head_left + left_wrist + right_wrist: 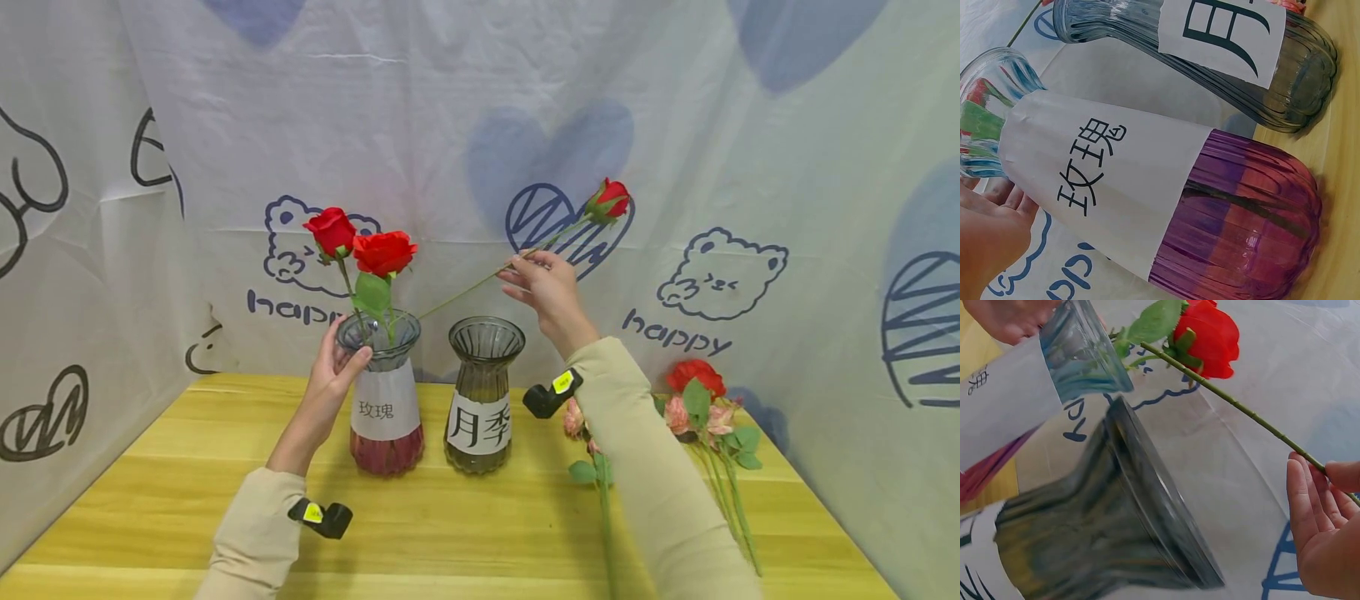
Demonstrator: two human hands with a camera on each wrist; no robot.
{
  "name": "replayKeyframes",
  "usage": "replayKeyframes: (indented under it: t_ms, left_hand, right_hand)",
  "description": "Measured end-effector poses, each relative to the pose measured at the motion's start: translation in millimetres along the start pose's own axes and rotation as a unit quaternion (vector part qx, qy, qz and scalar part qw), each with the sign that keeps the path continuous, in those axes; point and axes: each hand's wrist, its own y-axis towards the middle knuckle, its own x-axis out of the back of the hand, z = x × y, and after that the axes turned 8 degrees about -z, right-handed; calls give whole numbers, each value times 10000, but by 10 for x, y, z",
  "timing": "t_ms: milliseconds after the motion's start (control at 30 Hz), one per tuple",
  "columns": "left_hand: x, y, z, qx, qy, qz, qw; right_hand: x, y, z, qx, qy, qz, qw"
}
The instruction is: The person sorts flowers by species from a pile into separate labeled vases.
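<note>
My left hand [327, 390] grips the flared neck of a glass vase [387, 454] with a pink-purple base and a white paper label. Two red roses [384, 253] stand in that vase, one with a large green leaf. My right hand [553, 298] pinches the long stem of another red rose [613, 200] between thumb and fingers. This rose slants, its bloom up to the right and its bare stem end [1147, 347] close to the labelled vase's rim. Beside it stands a grey glass vase [486, 375], also labelled, with no flowers in it.
On the table's right side lie a red flower [696, 379] and several pink flowers [720, 419] with green stems. More pink blooms lie partly hidden by my right sleeve [637, 442]. A printed cloth [450, 75] hangs behind the wooden table [420, 533].
</note>
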Motion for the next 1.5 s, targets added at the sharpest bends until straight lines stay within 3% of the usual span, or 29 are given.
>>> replayKeyframes:
  t_ms: [433, 700, 833, 1000, 1300, 1400, 1500]
  left_hand:
    - [-8, -15, 0, 20, -16, -21, 10000]
    - [-2, -13, 13, 32, 21, -21, 10000]
    - [2, -12, 23, 50, 46, -18, 10000]
    - [-1, -18, 14, 46, 12, -57, 10000]
    - [-2, -15, 25, 25, 5, -42, 10000]
    - [-1, -12, 32, 28, 10, -32, 10000]
    - [-1, -8, 32, 12, 12, -24, 10000]
  right_hand:
    - [-264, -68, -131, -237, -125, 57, 9996]
    - [-460, -179, -180, -58, -260, 244, 9993]
    - [-589, -257, -194, 276, -599, 448, 9968]
    - [-731, -328, -218, 754, -1136, 718, 9881]
    - [-850, -418, -293, 988, -1771, 1065, 9734]
    - [-853, -444, -317, 1108, -2150, 1162, 9633]
    - [-836, -466, -332, 1349, -2646, 1218, 9471]
